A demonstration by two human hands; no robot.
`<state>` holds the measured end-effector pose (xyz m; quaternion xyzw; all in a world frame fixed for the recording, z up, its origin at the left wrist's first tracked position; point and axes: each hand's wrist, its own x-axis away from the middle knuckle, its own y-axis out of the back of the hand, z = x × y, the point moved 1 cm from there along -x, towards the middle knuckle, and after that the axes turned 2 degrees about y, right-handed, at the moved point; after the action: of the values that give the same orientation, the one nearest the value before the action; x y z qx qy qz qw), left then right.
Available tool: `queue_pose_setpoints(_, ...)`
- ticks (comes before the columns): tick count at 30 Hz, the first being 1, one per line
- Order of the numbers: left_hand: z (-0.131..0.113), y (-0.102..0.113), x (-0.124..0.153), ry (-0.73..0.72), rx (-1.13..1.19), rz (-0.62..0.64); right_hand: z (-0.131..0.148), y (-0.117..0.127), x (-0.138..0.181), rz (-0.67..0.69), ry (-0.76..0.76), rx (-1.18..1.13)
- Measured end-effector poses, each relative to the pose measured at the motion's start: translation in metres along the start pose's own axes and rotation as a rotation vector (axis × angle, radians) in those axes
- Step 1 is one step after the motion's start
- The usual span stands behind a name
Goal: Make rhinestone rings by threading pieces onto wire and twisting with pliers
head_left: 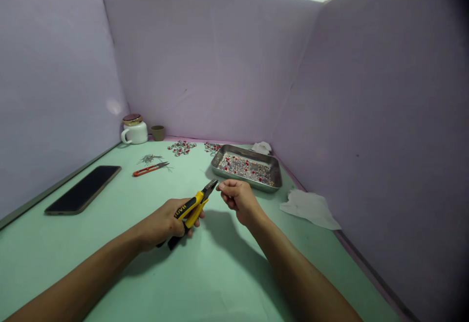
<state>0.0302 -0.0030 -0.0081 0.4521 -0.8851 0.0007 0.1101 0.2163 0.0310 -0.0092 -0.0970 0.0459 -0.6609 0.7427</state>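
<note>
Working from left to right on the pale green table [110,268], we record a black smartphone [82,190] lying face up near the left edge, then red-handled thread snips [150,169] with a small loose heap of metal pins [150,159] just beyond them. Farther back stand a white lidded mug [134,130] and a small olive-brown cup [158,133]. Our left hand [163,223] is closed around the yellow-handled pliers [192,212], their nose pointing toward our right hand [238,201]. The hands are apart but close, with the pliers' tip just beside the right fingertips [222,185]. The right thumb and forefinger are pinched together; anything between them is too small to tell. To the right lie a steel tray [242,181] holding red and clear rhinestones [245,169], and a crumpled white tissue [309,208].
</note>
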Motion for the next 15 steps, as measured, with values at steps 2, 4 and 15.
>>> queue_pose_setpoints(2,-0.0001,-0.0001,0.0005,0.001,0.015,0.003,-0.0001,-0.0005,-0.0002,-0.003,-0.001,0.004)
queue_pose_setpoints(4,0.0001,-0.0001,0.001,-0.003,0.003,0.001,-0.0001,-0.001,-0.0002,-0.007,-0.002,0.008)
queue_pose_setpoints(15,-0.0027,-0.0018,0.0,-0.009,-0.104,-0.035,-0.0003,-0.0011,0.0,-0.021,-0.001,0.033)
